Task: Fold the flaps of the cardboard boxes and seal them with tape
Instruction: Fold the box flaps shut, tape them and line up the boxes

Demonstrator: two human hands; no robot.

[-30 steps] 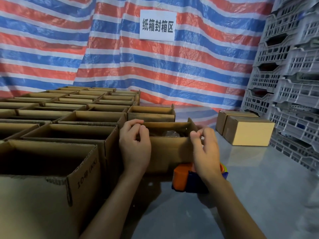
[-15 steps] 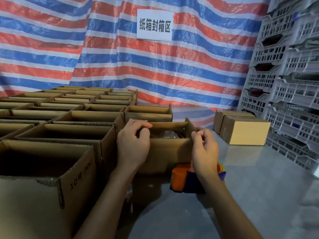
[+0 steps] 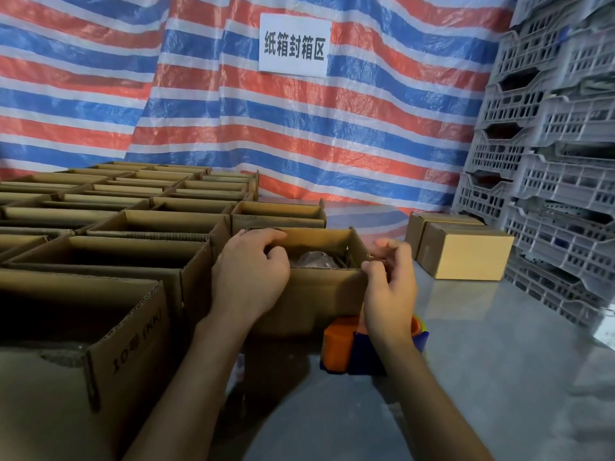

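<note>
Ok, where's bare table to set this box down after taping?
Bare table lies right of the held box and dispenser, bordered by closed boxes behind and crates on the right. The near edge is free too. The left is packed with open boxes.

Light is dim and soft, mostly from above. The striped tarp (image 3: 366,134) and its white sign (image 3: 294,44) are brightest, and the sign's characters are sharp. The insides of the open boxes (image 3: 109,257) sink into deep shadow, as does the cardboard box (image 3: 319,294) at centre. The grey desk (image 3: 499,367) shows a dull sheen, with dark shadow beneath the forearms. The plastic crates (image 3: 559,161) at right bow and smear with wide-angle distortion. The nearest box (image 3: 126,357) is soft.
</note>
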